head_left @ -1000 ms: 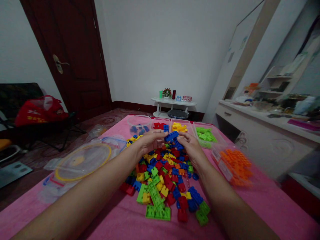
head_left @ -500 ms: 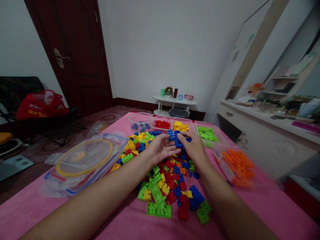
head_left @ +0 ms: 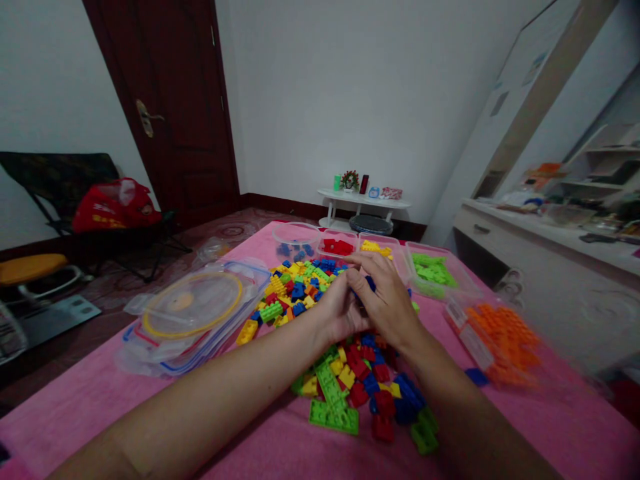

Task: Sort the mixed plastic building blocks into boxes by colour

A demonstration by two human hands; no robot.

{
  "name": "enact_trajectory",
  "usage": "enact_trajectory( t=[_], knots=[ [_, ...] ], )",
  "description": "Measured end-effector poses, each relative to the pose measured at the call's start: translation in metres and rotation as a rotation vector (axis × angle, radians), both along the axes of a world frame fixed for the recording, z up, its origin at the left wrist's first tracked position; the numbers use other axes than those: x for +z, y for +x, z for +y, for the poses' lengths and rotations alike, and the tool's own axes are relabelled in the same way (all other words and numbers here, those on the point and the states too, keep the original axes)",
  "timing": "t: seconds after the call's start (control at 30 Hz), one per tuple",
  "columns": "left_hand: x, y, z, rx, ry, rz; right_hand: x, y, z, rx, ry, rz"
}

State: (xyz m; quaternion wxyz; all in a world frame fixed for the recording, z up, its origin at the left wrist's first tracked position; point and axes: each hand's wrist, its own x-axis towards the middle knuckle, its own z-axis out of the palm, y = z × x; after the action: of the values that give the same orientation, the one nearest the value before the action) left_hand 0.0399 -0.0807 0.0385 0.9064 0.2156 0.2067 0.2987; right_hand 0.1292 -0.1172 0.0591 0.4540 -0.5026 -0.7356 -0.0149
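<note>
A heap of mixed plastic bricks in red, blue, yellow and green lies on the pink cloth. Above the heap my left hand and my right hand are pressed together, fingers closed round blue bricks of which only a corner shows. A flat green plate lies at the heap's near edge.
Clear tubs stand at the far edge: blue bricks, red, yellow, green. A tub of orange bricks sits at the right. Stacked clear lids lie at the left. A dark door, chair and white counter surround.
Both hands drew nearer to me with the blue bricks and closed together over them. The camera turned left, shifting the scene rightward.
</note>
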Motion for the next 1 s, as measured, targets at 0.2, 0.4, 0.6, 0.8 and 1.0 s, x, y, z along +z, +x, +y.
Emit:
enact_trajectory(
  t=[0.2,0.4,0.6,0.8,1.0],
  knots=[
    [-0.001,-0.006,0.013,-0.046,0.02,-0.101,0.009,0.008,-0.002,0.013,0.084,0.116],
    [0.041,-0.033,0.093,0.306,0.19,0.18,0.021,0.029,-0.003,-0.035,0.091,0.351],
    [0.054,-0.081,0.192,0.796,0.454,0.645,0.021,0.033,-0.002,-0.046,0.072,0.392],
    [0.036,-0.109,0.191,0.575,1.015,1.166,0.008,0.024,0.004,0.001,0.005,0.329],
    [0.034,-0.116,0.131,0.089,1.764,1.495,-0.008,-0.016,-0.01,0.236,-0.214,-0.058]
  ],
)
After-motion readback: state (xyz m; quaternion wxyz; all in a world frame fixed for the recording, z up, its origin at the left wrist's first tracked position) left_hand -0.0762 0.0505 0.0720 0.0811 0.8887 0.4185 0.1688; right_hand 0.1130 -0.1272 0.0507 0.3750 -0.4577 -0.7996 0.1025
